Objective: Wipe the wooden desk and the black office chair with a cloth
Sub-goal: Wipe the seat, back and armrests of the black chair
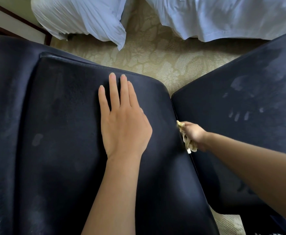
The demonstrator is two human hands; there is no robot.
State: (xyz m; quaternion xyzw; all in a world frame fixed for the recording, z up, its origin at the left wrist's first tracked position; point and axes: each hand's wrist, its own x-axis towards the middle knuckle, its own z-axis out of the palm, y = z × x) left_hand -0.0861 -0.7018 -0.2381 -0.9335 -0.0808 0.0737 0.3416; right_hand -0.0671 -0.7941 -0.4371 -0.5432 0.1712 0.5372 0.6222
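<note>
The black office chair [57, 126] fills most of the view, with one large padded panel on the left and a second padded panel [250, 102] on the right. My left hand [121, 119] lies flat on the left panel, fingers straight and pointing away from me. My right hand [195, 134] grips a small bunched yellow cloth [187, 141] and holds it in the narrow gap between the two panels. Pale finger-shaped smudges mark the right panel. The wooden desk is not in view.
Beige patterned carpet [155, 55] shows beyond the chair. White bed linen hangs at the top left [81, 19] and top right [223, 17]. A dark wooden furniture edge [11, 24] sits in the top left corner.
</note>
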